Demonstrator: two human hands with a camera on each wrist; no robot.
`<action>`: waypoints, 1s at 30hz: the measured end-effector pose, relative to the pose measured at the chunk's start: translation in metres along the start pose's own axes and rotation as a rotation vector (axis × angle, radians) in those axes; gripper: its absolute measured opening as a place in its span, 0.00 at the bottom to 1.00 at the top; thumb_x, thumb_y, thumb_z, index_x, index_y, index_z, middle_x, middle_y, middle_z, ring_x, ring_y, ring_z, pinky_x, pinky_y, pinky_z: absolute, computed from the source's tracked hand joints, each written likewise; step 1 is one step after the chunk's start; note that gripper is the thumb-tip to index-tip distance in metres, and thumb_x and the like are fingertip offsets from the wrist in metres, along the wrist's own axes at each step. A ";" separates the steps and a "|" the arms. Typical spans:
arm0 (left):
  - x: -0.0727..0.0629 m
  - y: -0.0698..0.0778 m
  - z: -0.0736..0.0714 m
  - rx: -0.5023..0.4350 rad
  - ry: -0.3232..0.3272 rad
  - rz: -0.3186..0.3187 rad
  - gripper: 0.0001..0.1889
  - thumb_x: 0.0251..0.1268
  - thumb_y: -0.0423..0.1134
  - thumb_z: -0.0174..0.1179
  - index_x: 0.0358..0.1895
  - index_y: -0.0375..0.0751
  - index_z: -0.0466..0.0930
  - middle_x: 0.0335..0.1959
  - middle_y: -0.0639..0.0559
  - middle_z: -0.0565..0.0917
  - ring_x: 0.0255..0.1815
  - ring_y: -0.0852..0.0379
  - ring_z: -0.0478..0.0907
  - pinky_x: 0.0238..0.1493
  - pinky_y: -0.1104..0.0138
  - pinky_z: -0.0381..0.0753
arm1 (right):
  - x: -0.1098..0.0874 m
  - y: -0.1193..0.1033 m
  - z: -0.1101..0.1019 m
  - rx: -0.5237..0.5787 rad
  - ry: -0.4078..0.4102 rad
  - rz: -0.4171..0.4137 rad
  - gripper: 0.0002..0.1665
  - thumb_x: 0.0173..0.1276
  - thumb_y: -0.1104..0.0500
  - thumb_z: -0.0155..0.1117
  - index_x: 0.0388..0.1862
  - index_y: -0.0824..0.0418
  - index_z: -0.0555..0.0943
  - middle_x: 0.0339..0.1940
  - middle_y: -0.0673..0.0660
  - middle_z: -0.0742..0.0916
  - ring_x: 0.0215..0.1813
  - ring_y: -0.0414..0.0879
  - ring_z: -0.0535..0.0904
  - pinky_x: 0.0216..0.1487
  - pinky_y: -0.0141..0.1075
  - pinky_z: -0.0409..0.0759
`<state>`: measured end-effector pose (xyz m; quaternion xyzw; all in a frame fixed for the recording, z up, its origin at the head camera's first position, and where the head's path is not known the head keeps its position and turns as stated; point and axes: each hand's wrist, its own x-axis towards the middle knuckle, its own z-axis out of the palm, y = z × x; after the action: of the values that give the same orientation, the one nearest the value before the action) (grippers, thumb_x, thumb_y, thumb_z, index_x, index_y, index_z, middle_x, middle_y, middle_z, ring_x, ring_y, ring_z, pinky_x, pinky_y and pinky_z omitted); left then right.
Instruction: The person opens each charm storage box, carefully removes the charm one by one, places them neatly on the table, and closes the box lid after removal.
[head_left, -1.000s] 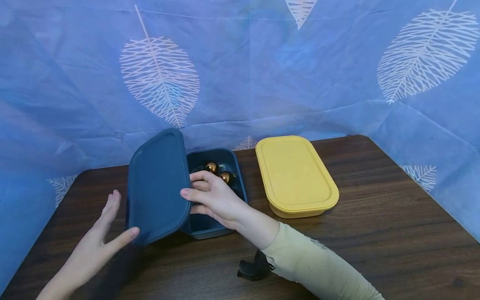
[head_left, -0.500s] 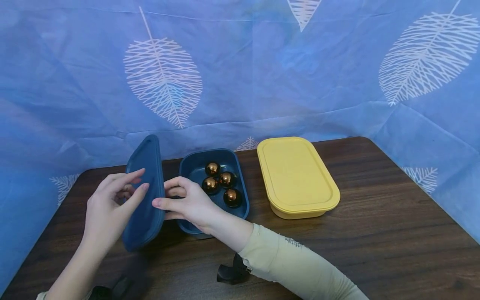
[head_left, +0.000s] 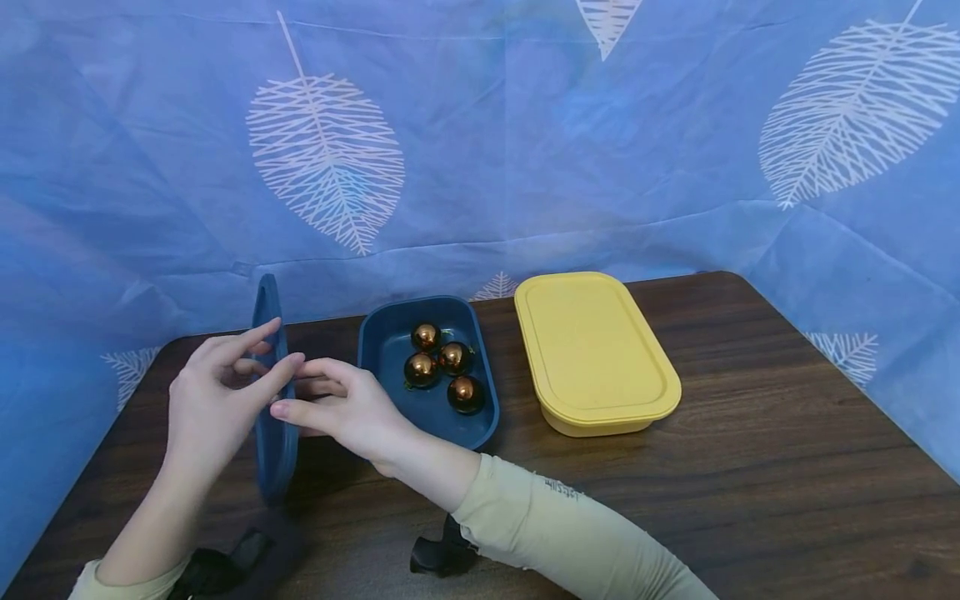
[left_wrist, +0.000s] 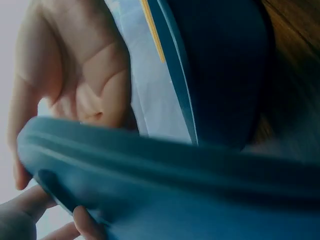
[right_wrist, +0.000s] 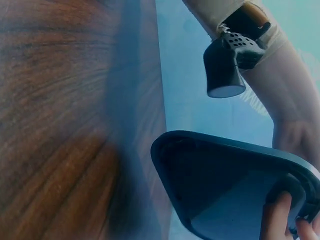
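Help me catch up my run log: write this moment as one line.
left hand: at blue lid, grip unclear; right hand: pinches blue lid; blue lid: near upright; blue box: open, four balls inside; yellow box: closed

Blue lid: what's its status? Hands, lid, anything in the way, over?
Right hand pinches blue lid; left hand at it too, grip unclear. Lid upright, left of open blue box. In the way: right hand, between lid and box.

The left forearm [head_left: 146,533] rises from the lower-left corner of the head view, its left hand [head_left: 213,400] at mid-left — fingers bent, thumb opposing them in a pinch. The right forearm [head_left: 573,529] slants up-left from the bottom edge; the right hand [head_left: 352,417] pinches too — the 2 thumbs near each other.
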<state>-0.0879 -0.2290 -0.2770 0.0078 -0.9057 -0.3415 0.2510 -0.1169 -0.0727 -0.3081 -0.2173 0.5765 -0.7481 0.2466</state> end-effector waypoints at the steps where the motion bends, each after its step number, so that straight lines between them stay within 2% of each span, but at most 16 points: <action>1: 0.000 -0.001 -0.002 0.008 -0.012 -0.015 0.25 0.61 0.50 0.65 0.61 0.50 0.78 0.49 0.44 0.78 0.34 0.76 0.72 0.29 0.79 0.71 | 0.000 0.001 0.001 -0.019 0.003 0.005 0.21 0.67 0.60 0.64 0.60 0.55 0.77 0.49 0.43 0.81 0.50 0.35 0.77 0.45 0.32 0.80; 2: 0.000 -0.002 -0.004 0.013 -0.028 -0.032 0.25 0.61 0.51 0.65 0.61 0.50 0.78 0.51 0.43 0.77 0.35 0.72 0.75 0.28 0.79 0.71 | 0.001 0.002 0.002 -0.038 0.008 0.010 0.22 0.67 0.59 0.64 0.60 0.54 0.77 0.50 0.42 0.81 0.51 0.35 0.76 0.45 0.32 0.79; 7: 0.001 -0.010 -0.017 -0.019 -0.129 -0.141 0.28 0.63 0.54 0.62 0.65 0.48 0.75 0.56 0.40 0.75 0.32 0.70 0.80 0.28 0.73 0.72 | 0.002 0.006 0.007 -0.107 0.020 0.051 0.23 0.66 0.56 0.66 0.60 0.51 0.78 0.52 0.41 0.80 0.52 0.32 0.74 0.46 0.30 0.78; 9: 0.002 -0.013 -0.021 -0.037 -0.160 -0.179 0.31 0.63 0.55 0.61 0.67 0.47 0.72 0.56 0.40 0.75 0.28 0.76 0.78 0.30 0.69 0.72 | 0.002 0.007 0.010 -0.110 0.015 0.061 0.23 0.66 0.56 0.66 0.61 0.50 0.78 0.53 0.41 0.80 0.53 0.32 0.74 0.46 0.30 0.77; 11: 0.003 -0.017 -0.023 -0.035 -0.181 -0.207 0.33 0.62 0.57 0.60 0.69 0.48 0.69 0.54 0.41 0.74 0.27 0.74 0.79 0.30 0.67 0.72 | 0.002 0.009 0.012 -0.120 0.001 0.061 0.23 0.67 0.55 0.65 0.61 0.50 0.78 0.54 0.40 0.80 0.53 0.31 0.74 0.47 0.30 0.77; 15: 0.004 -0.023 -0.026 -0.016 -0.215 -0.221 0.35 0.63 0.58 0.59 0.71 0.49 0.65 0.53 0.39 0.74 0.27 0.73 0.78 0.31 0.62 0.72 | 0.002 0.012 0.015 -0.131 -0.043 0.054 0.24 0.68 0.57 0.64 0.63 0.49 0.77 0.55 0.40 0.80 0.53 0.32 0.75 0.47 0.29 0.76; 18: 0.003 -0.026 -0.029 -0.025 -0.200 -0.239 0.33 0.64 0.56 0.59 0.70 0.48 0.67 0.54 0.39 0.74 0.26 0.70 0.79 0.31 0.64 0.71 | 0.002 0.013 0.018 -0.120 -0.086 0.059 0.25 0.68 0.59 0.63 0.64 0.49 0.76 0.55 0.40 0.80 0.51 0.32 0.77 0.47 0.29 0.76; 21: 0.001 -0.029 -0.032 -0.028 -0.162 -0.268 0.32 0.64 0.54 0.60 0.69 0.46 0.69 0.53 0.42 0.75 0.25 0.66 0.80 0.31 0.69 0.72 | 0.002 0.012 0.021 -0.094 -0.121 0.071 0.25 0.68 0.61 0.62 0.65 0.50 0.76 0.54 0.40 0.80 0.49 0.32 0.79 0.46 0.29 0.77; 25: 0.000 -0.034 -0.037 -0.017 -0.106 -0.315 0.29 0.65 0.52 0.59 0.68 0.47 0.71 0.51 0.46 0.75 0.26 0.69 0.79 0.31 0.71 0.72 | 0.003 0.016 0.023 -0.011 -0.162 0.080 0.25 0.69 0.64 0.60 0.65 0.54 0.75 0.53 0.41 0.81 0.46 0.35 0.81 0.45 0.31 0.79; 27: 0.000 -0.040 -0.041 0.014 -0.068 -0.336 0.28 0.66 0.51 0.58 0.67 0.48 0.71 0.51 0.46 0.76 0.30 0.69 0.78 0.30 0.73 0.71 | 0.002 0.019 0.024 0.029 -0.179 0.094 0.25 0.69 0.66 0.59 0.65 0.57 0.75 0.54 0.43 0.82 0.45 0.37 0.83 0.45 0.32 0.80; 30: 0.000 -0.051 -0.047 0.069 -0.014 -0.368 0.26 0.68 0.50 0.56 0.68 0.47 0.70 0.52 0.44 0.76 0.44 0.55 0.80 0.30 0.75 0.70 | 0.001 0.028 0.024 0.048 -0.186 0.144 0.24 0.69 0.67 0.59 0.64 0.59 0.75 0.55 0.46 0.82 0.44 0.40 0.84 0.45 0.35 0.81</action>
<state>-0.0742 -0.2974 -0.2787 0.1793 -0.9019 -0.3505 0.1776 -0.0995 -0.0975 -0.3290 -0.2376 0.5472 -0.7187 0.3573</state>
